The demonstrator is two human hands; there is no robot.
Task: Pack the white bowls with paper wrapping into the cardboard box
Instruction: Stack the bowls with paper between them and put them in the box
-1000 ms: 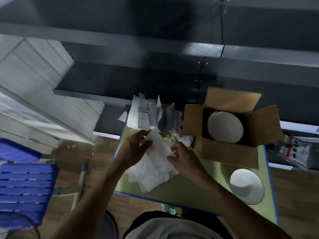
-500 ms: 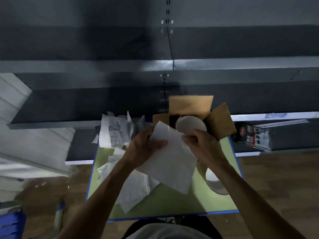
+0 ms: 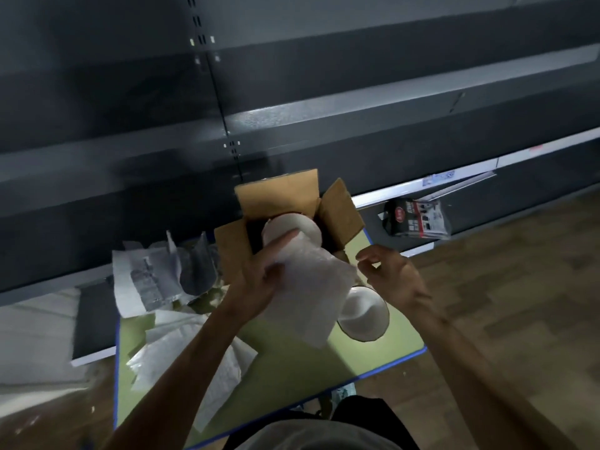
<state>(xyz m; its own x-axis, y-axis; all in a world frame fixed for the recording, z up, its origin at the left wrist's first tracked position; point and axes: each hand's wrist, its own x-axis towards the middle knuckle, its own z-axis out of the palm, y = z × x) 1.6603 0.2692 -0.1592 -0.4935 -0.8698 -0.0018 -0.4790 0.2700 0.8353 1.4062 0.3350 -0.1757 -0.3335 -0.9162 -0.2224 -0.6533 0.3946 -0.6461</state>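
Left hand (image 3: 259, 280) alone now pinches the paper sheet (image 3: 308, 287) above the first white bowl (image 3: 298, 224) inside the cardboard box (image 3: 341, 209), my right hand (image 3: 393, 274) having let go, loosely curled, empty; layering comes next, I judge, while the second white bowl (image 3: 363, 315) waits bare on the green table (image 3: 292, 368).

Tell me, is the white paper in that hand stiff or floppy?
Probably floppy: the paper sheet droops below the left hand gripping it. Likely light, since one hand holds it up. It looks thin and crinkled, so it may tear easily.
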